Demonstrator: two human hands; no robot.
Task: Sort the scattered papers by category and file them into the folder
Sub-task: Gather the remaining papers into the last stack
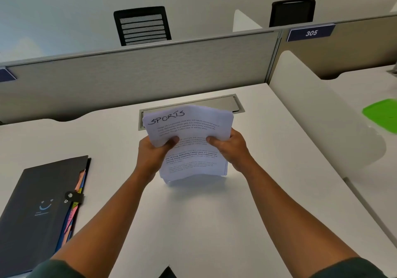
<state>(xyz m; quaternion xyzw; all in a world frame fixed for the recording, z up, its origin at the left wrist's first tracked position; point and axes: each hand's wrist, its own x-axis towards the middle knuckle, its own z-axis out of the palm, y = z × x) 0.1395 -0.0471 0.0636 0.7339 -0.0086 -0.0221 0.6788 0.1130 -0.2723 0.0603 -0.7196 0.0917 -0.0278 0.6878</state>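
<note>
While both hands clamp it, one stack of papers (189, 140) stands nearly upright with its bottom edge on the white desk (214, 224), mid-desk, just in front of one grey metal cable tray lid (227, 104). Left hand (153, 152) grips the stack's left edge, thumb on the front sheet; right hand (229, 146) grips the right edge the same way, fingers hidden behind. Sheets are thin, white, slightly curled at top; sheet count cannot be told. Top sheet has "SPORTS" handwritten above printed text blocks. One dark matte folder (36, 211) lies flat at the desk's left, well apart from the stack, closed with a snap strap, coloured tabs (pink, blue, yellow) poking from its right edge. Grey fabric partition (139, 73) behind the desk, blue "305" plate (310, 33) on it. Two black chairs beyond: one mesh-back chair (142, 26), one solid-back chair (292, 12). One glossy green object (382, 114) at far right, blurred.
</note>
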